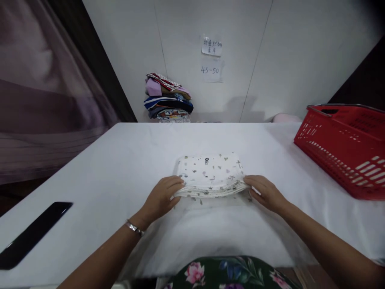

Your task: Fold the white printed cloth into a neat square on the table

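A white cloth with small scattered prints lies folded in several layers on the white-covered table, in the middle of the head view. Its near edge is lifted a little and the stacked layers show there. My left hand pinches the left end of this edge between thumb and fingers. At the right end, my right hand grips the same edge, with the thumb below and fingers on top. A thin, see-through printed layer spreads out on the table under the near edge.
A red plastic basket stands at the right side of the table. Near the left front corner lies a flat black object, perhaps a phone. Beyond the far edge a pile of folded fabrics rises against the wall. A curtain hangs at left.
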Available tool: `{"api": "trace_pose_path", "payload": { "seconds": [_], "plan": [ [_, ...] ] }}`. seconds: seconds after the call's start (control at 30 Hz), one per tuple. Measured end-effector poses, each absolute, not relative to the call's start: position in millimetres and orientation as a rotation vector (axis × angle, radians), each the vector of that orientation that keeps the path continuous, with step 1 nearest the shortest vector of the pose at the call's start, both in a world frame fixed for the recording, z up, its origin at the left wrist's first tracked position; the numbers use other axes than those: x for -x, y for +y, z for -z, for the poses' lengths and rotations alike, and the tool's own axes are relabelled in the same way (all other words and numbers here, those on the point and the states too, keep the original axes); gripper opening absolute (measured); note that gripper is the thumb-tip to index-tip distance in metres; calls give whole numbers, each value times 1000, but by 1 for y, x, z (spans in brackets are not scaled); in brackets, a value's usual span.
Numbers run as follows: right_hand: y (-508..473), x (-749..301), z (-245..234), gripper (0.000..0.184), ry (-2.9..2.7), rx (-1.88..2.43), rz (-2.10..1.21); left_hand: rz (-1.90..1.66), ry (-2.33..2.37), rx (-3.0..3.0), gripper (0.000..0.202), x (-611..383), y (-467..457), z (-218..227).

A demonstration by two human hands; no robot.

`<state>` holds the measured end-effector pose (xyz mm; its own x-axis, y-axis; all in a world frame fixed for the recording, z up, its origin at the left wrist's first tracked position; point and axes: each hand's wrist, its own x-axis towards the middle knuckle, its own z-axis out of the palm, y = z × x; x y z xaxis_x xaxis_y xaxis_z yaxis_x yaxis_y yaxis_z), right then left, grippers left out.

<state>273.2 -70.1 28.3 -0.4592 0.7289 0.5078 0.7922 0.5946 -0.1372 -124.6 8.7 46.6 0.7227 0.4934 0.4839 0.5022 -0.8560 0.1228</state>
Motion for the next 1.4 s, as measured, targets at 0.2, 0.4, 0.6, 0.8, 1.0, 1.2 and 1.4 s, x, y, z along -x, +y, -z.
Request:
{"api": "trace_pose_path", "payload": {
  "seconds": [0.2, 0.4, 0.6, 0.8, 1.0, 1.2, 1.4],
  "plan": [
    [-89, -268, -2, 38, -2303, 1193, 181, 714, -935, 2857, 28, 129, -14, -17],
    [-98, -265, -7, 34, -2300, 1192, 194, 701, -942, 2821, 29, 131, -18, -15],
    [-105, -261, -5, 32, -2328, 1205, 162, 734, -1009, 2800, 27, 133, -26, -10],
    [-109, -258, -7, 35, -2366, 1288, 136, 585, -1050, 2812, 34, 127, -34, -17],
    [-114, -232, -5, 56, -2340, 1460, 253, 516, -958, 2852, 41, 98, -47, -30],
    [-114, -217, 9, 63, -2466, 1347, 183, 480, -884, 2931, 45, 82, -51, -13],
    [-117, -220, 9, 63, -2466, 1342, 181, 478, -883, 2931, 43, 90, -51, -6]
  ]
}}
